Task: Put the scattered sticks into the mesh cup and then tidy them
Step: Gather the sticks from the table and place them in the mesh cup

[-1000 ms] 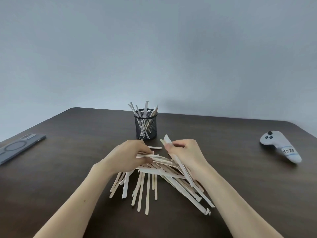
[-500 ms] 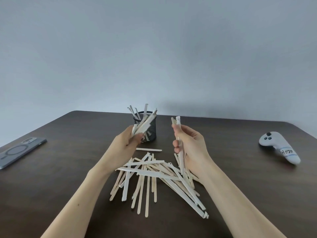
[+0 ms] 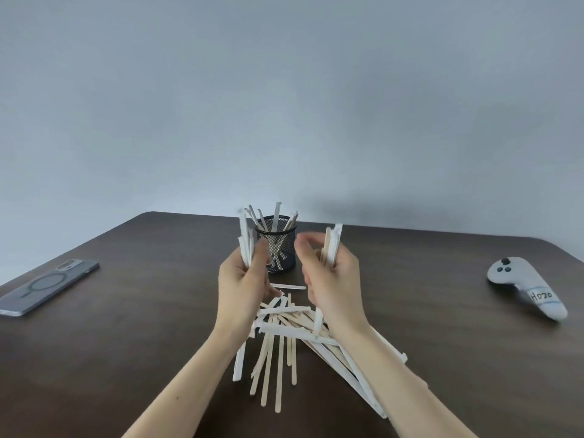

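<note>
A black mesh cup (image 3: 286, 245) stands at the middle of the dark table, with several pale sticks leaning out of it. A pile of scattered sticks (image 3: 284, 339), some bare wood and some in white paper wrappers, lies in front of it. My left hand (image 3: 245, 289) grips a small upright bunch of sticks (image 3: 245, 245) just left of the cup. My right hand (image 3: 331, 279) holds another upright bunch of sticks (image 3: 331, 245) to the cup's right. Both hands hover above the pile, close to the cup.
A grey phone (image 3: 47, 287) lies face down at the table's left edge. A white handheld controller (image 3: 524, 287) rests at the right. One lone stick (image 3: 289, 287) lies between the cup and the pile.
Both hands have lifted off the pile, each with a bunch of sticks, and risen toward the cup. The left bunch has turned from slanted to upright.
</note>
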A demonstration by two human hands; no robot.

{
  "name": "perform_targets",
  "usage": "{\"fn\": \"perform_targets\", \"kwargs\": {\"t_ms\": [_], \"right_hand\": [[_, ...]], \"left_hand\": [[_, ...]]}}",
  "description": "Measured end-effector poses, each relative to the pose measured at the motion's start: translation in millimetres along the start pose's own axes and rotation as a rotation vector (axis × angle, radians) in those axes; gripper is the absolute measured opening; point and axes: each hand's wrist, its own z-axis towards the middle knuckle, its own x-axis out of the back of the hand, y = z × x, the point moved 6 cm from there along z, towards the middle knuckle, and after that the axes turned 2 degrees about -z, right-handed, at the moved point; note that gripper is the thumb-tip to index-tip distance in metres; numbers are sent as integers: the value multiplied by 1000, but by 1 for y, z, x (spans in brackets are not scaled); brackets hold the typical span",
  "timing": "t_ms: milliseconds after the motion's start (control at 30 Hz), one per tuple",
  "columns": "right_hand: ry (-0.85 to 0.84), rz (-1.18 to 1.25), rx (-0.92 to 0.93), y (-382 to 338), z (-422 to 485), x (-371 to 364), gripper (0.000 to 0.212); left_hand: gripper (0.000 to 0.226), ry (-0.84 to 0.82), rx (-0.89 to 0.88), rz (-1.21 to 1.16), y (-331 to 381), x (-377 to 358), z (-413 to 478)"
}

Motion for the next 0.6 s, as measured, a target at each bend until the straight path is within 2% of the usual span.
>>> {"fn": "perform_targets", "kwargs": {"t_ms": [167, 300, 400, 467, 533, 600], "right_hand": [[31, -73, -110, 29, -18, 3, 24], [28, -46, -123, 20, -14, -1, 42], [44, -270, -31, -1, 0, -1, 47], [50, -457, 34, -14, 14, 0, 48], [58, -650, 52, -26, 32, -1, 54], [64, -728, 67, -36, 53, -6, 57]], "left_hand": [[47, 10, -33, 127, -13, 4, -13], [48, -2, -31, 239, -10, 3, -11], [60, -14, -88, 491, 13, -1, -3], [56, 23, -163, 683, 33, -2, 8], [50, 48, -221, 734, 51, -5, 24], [47, 43, -220, 726, 64, -8, 48]]}}
